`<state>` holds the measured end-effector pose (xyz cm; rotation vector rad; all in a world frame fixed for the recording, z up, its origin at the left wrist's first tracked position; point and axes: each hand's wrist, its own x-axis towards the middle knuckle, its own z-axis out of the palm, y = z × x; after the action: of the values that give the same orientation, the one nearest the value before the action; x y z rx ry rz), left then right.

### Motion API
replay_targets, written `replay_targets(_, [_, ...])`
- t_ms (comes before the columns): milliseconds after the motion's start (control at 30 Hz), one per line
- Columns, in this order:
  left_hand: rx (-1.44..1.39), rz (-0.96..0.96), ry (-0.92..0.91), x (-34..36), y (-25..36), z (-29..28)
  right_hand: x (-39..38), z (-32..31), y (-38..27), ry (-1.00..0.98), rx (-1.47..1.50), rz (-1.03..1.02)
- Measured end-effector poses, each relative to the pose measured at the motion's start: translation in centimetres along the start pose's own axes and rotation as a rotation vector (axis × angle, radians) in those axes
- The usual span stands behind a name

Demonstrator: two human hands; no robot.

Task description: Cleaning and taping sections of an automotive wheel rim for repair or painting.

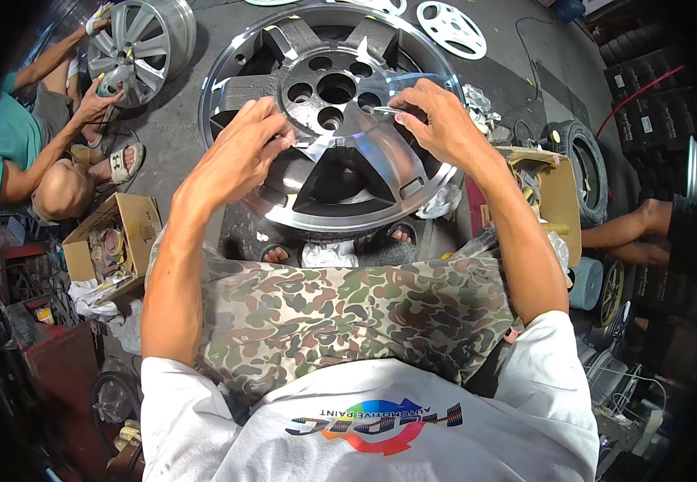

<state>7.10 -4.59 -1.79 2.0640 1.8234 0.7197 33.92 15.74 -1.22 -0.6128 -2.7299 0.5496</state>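
Observation:
In front of me lies a large wheel rim [336, 210] with a bright machined lip, dark pockets and grey, partly masked spokes. A clear glossy film [385, 143] is stretched over the spoke nearest me and part of the hub. My left hand [254, 146] is closed in a pinch at the film's left edge, near a pale corner by the hub. Above the rim's right side, my right hand [438, 120] pinches the film's other edge between thumb and forefinger, where a whitish strip shows. The fingertips partly hide what is between them.
At the left, another person [11, 161] holds a grinder-like tool [112, 82] against a second rim [144, 48]. Cardboard boxes [136, 233] [559, 197] stand on both sides of my knees. A tire [585, 169] leans at the right, near another person's leg [629, 225]. White wheel discs [451, 30] lie beyond.

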Motion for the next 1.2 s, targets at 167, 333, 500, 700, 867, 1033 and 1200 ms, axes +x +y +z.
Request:
replay_targets(167, [-0.135,-0.069,0.099,-1.2,0.6,-2.2,0.1,0.0,-0.7,-0.03,0.048,0.002])
replay_targets(333, [-0.189,-0.035,0.19,-1.5,0.4,-3.2,0.2,-0.7,-3.0,-0.089,0.113,0.056])
replay_targets(500, [-0.525,-0.142,0.118,-2.6,2.1,-4.5,0.0,-0.1,-5.8,-0.091,0.212,-0.098])
replay_targets(700, [-1.021,0.032,0.476,-3.7,0.9,-8.1,0.5,0.4,-6.4,-0.098,0.141,-0.121])
replay_targets(867, [-1.068,-0.262,0.429,-2.6,-1.8,-4.7,0.4,1.6,-7.2,-0.117,0.205,-0.157])
replay_targets(1033, [-0.966,-0.312,0.358,-2.4,-2.2,-3.7,-0.4,2.9,-8.2,-0.258,0.235,-0.195])
replay_targets(1200, [-0.809,-0.327,0.342,-2.3,-2.1,-3.5,-2.0,4.6,-9.9,-0.2,0.268,-0.15])
